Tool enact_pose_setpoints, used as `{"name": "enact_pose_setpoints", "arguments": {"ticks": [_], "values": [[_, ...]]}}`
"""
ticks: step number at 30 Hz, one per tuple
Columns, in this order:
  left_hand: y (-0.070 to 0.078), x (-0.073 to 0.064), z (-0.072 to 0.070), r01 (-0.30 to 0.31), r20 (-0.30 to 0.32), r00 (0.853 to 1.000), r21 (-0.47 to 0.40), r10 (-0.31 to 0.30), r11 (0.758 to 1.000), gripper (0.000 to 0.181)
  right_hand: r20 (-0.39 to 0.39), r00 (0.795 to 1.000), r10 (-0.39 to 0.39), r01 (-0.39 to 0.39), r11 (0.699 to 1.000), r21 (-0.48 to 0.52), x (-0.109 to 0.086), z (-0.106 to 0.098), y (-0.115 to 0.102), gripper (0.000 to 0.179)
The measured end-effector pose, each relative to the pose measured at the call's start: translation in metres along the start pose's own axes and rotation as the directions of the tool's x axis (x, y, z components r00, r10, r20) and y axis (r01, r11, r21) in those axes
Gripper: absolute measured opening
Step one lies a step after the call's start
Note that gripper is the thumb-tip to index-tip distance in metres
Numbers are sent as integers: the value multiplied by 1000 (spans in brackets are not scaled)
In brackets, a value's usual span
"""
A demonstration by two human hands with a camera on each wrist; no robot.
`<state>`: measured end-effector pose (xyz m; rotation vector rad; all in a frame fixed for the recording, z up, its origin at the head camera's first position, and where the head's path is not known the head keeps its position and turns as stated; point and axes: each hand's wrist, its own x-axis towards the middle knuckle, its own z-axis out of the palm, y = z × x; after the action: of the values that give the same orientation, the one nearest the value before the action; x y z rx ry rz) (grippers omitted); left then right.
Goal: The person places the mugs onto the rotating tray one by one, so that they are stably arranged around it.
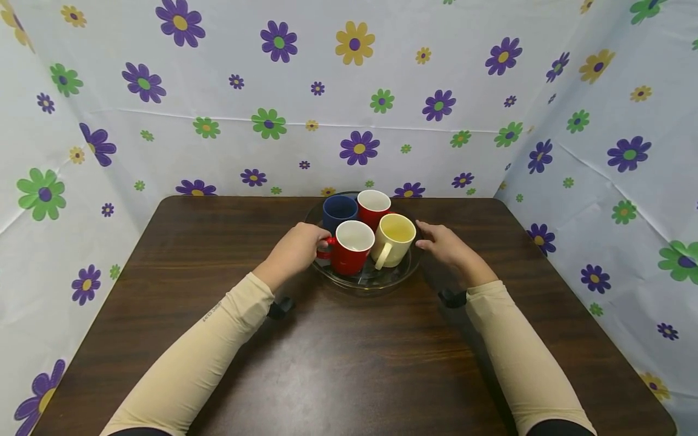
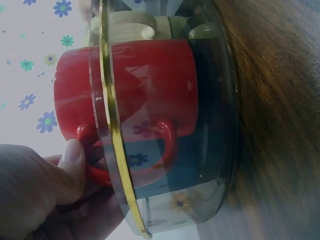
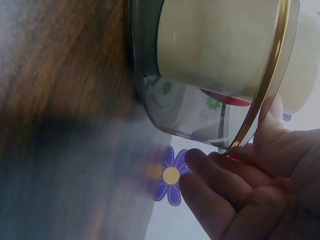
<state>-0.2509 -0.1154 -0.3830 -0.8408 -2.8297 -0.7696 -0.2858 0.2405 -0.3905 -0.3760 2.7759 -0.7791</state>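
Observation:
A clear glass bowl [image 1: 376, 284] with a gold-coloured rim stands on the table and holds several mugs. My left hand [image 1: 297, 249] pinches the handle of the front red mug [image 1: 349, 257], which has a white inside; in the left wrist view the thumb [image 2: 72, 155] presses on that handle by the rim. At the bowl's right side, my right hand [image 1: 448, 248] holds the rim, thumb on the edge and fingers bent outside it. Beside the front red mug sits a pale yellow mug [image 1: 389, 254]. A blue mug [image 1: 332, 221] and another red mug [image 1: 372, 213] are behind, partly hidden.
The dark wooden table [image 1: 354, 369] extends in front of the bowl and to both sides. Close behind the bowl, a white flowered sheet [image 1: 218, 145] hangs along the table's back edge, with more of it at both sides.

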Motion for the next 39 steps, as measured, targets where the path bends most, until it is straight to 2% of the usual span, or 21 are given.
{"name": "enact_pose_setpoints", "arguments": {"ticks": [4,9,14,20,31,39], "values": [[1,0,3,-29,-52,998,38,31,999,11,-1,1000,-30,30,1000,-2,4,-2,2,62],[4,-1,6,-16,-56,998,97,21,995,10,2,999,-48,48,999,-8,6,-1,4,62],[8,-2,10,-19,-59,998,147,28,989,10,20,999,-31,31,1000,-3,7,0,6,63],[10,0,12,-30,-117,992,192,53,981,11,34,999,-8,6,999,40,11,-4,5,63],[11,1,14,-36,-152,986,153,60,988,18,92,995,32,-43,992,120,17,-12,3,63],[11,1,16,-36,-124,990,188,60,982,24,84,996,2,-18,982,187,22,-11,11,61]]}}
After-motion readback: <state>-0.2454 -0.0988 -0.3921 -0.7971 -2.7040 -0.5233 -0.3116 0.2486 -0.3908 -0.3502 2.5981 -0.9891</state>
